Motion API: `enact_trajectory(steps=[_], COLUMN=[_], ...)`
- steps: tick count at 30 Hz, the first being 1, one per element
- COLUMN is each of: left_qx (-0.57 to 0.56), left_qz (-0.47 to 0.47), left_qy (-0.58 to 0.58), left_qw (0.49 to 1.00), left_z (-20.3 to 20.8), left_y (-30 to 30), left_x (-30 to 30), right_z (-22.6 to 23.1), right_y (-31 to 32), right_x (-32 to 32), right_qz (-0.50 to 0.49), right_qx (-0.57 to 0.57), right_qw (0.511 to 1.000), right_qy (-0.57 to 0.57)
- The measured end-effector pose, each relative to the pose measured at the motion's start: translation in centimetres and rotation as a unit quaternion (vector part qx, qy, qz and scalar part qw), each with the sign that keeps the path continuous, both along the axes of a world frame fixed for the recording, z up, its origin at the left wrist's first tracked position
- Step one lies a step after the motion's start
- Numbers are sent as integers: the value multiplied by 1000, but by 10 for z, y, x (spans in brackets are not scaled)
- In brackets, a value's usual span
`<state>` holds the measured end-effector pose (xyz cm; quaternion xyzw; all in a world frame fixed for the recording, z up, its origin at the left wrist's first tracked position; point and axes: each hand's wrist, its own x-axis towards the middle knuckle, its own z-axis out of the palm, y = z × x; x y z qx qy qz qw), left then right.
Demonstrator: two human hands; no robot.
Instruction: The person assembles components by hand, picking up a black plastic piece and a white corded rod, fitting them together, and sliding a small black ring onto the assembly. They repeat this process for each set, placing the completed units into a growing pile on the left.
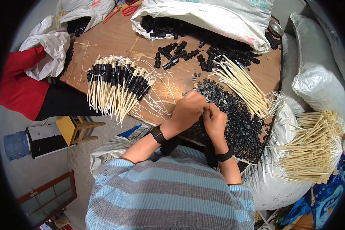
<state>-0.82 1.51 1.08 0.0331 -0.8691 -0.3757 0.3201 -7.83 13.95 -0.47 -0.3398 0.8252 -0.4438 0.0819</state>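
Observation:
My left hand (189,108) and my right hand (214,119) meet over the near edge of the table, fingers pinched together. Whatever sits between the fingertips is too small and covered to make out. Right beside and under them spreads a heap of small black and grey pieces (239,132). To the left lies a bundle of cream sticks with black sleeves (115,82) and thin white strings. Plain cream sticks (241,86) with white strings lie to the right, beyond the heap.
Black cylindrical parts (176,51) lie before an open white sack (207,17) at the back. Red scissors (129,10) rest at the far edge. More cream sticks (314,149) lie on sacks at the right. A person in a red sleeve (21,84) is at the left.

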Motion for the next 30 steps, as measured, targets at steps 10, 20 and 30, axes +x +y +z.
enact_trajectory(steps=[10, 20, 30], left_qx=[431, -12, -25], left_qz=[36, 13, -49], left_qy=[-146, 22, -179], left_qw=[890, 1000, 982], left_z=[0, 3, 5], left_y=[0, -21, -24], left_x=[11, 8, 15], right_z=[9, 20, 35], right_y=[5, 14, 34], right_x=[8, -2, -15], right_qz=[17, 6, 181], right_qx=[10, -130, -30], right_qw=[974, 943, 964], right_qy=[226, -306, 195])
